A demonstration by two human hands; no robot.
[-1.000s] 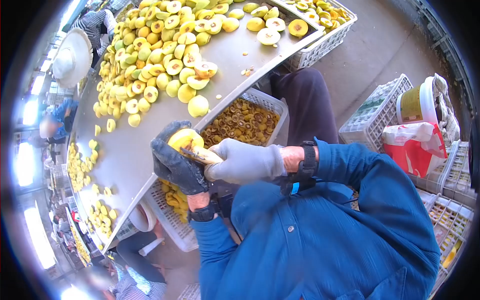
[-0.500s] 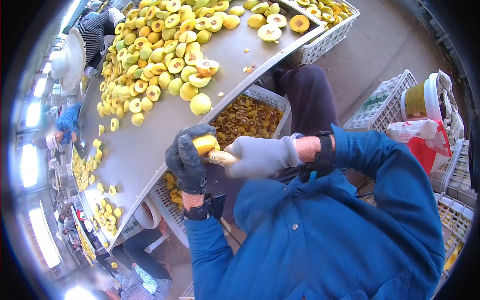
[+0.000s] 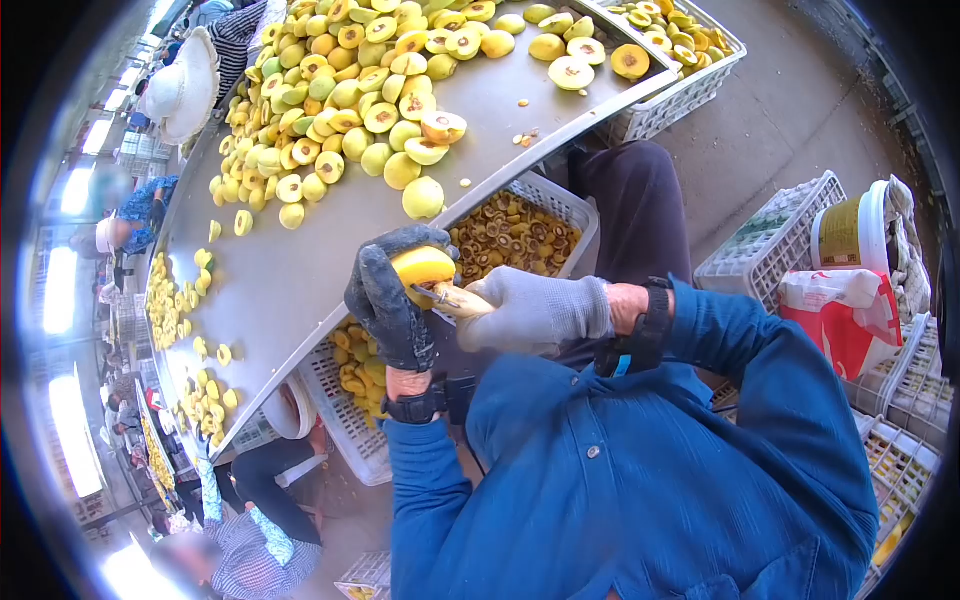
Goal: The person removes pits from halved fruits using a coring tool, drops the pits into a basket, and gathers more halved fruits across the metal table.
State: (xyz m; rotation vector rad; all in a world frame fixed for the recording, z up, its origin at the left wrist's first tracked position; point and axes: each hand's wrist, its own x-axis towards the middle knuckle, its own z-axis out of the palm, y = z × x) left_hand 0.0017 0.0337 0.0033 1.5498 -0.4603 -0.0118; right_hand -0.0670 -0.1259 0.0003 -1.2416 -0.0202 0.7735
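Observation:
My left hand (image 3: 388, 305), in a dark glove, is closed around a yellow halved fruit (image 3: 424, 266). In a grey glove, my right hand (image 3: 530, 312) grips the pale handle of a small tool (image 3: 460, 300), whose metal end meets the fruit's cut side. Halved yellow-green fruits (image 3: 370, 90) are heaped on the metal table (image 3: 290, 285) beyond my hands. Below the table edge, a crate (image 3: 583, 222) holds brown-centred fruit scraps. Another crate (image 3: 345, 440) with yellow pieces is partly hidden under the table edge by my left arm.
At the right are a white crate (image 3: 775, 235), a bucket (image 3: 850, 232), a red and white bag (image 3: 840, 310) and stacked crates (image 3: 905, 450). A crate of fruit (image 3: 665, 110) stands by the table's far corner. Co-workers sit at the lower left (image 3: 265, 550) and upper left.
The view has shifted, so table and crates appear displaced. My hands stay together, and the fruit has turned within my left hand while the tool stays against it.

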